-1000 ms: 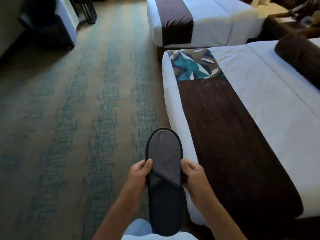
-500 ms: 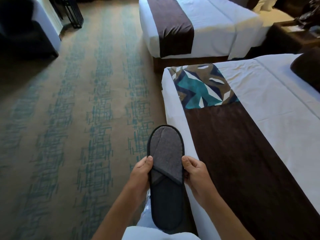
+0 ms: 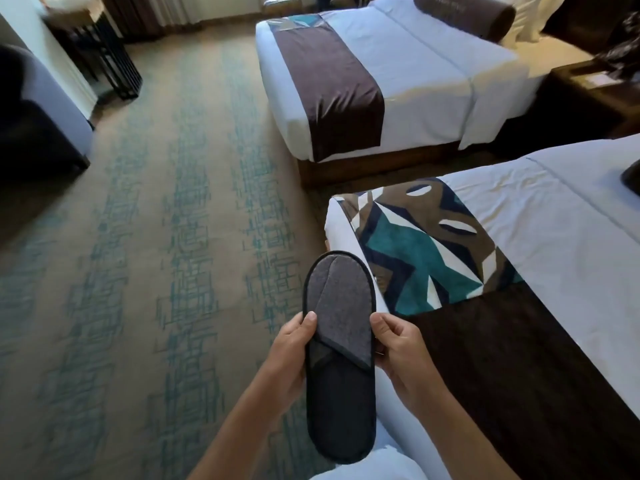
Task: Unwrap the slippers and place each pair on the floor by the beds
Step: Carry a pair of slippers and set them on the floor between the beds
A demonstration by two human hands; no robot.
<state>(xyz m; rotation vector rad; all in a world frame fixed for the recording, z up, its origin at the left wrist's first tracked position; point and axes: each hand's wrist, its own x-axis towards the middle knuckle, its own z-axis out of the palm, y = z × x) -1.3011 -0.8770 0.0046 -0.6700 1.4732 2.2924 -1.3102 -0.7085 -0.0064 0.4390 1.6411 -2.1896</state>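
I have the slipper [image 3: 338, 355] up in both hands, held flat in the air with its toe pointing away from me, above the carpeted floor [image 3: 156, 271] and just beside the corner of the near bed [image 3: 540, 230]. My left hand [image 3: 291, 358] has its grip clenched on the slipper's left edge, thumb pressed on top at the band. My right hand [image 3: 398, 351] grasps the right edge the same way, thumb on the rim and fingers curled beneath. The slipper is dark with a grey upper (whether a second one lies stacked under it I cannot tell). The near bed carries a dark brown runner [image 3: 519, 375] with a teal, navy and white patterned panel [image 3: 422, 251] at its end. The far bed [image 3: 415, 71] stands well apart across a gap, with its own brown runner [image 3: 329, 84] and a brown bolster [image 3: 464, 13].
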